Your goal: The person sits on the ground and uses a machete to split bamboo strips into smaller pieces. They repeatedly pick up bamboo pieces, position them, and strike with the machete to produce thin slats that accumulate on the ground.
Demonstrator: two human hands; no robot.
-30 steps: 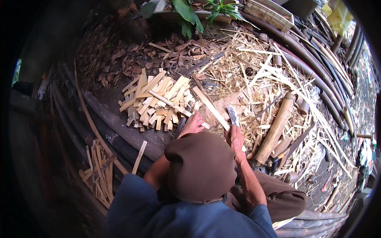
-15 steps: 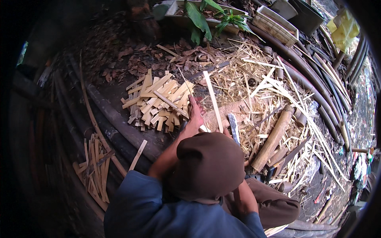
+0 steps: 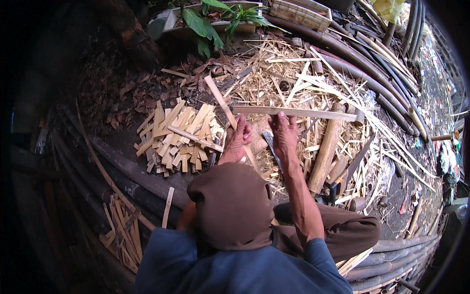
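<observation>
My left hand (image 3: 237, 141) is closed round a pale bamboo strip (image 3: 215, 90), which slants from upper left down past my palm. My right hand (image 3: 285, 131) grips a second, longer bamboo strip (image 3: 313, 113), held almost level with its left end close to the first strip. A narrow dark shape beside my left fingers is too unclear to name. Left of my left hand lies a heap of short, flat bamboo slats (image 3: 181, 134). Between my forearms, a grey-blue blade-like piece (image 3: 270, 142) shows partly.
Shavings and long split strips (image 3: 391, 161) litter the ground on the right, around a thick bamboo pole (image 3: 325, 152) and a saw (image 3: 356, 161). Dark poles (image 3: 122, 164) lie at left, near a smaller strip bundle (image 3: 125, 225). A planter (image 3: 171, 19) stands at the back. A brown cap (image 3: 232, 206) hides the lap.
The strip that stood upright between my hands is gone from there. My right hand has come up into sight, holding a strip level. My left hand now grips a slanting strip. The view has shifted.
</observation>
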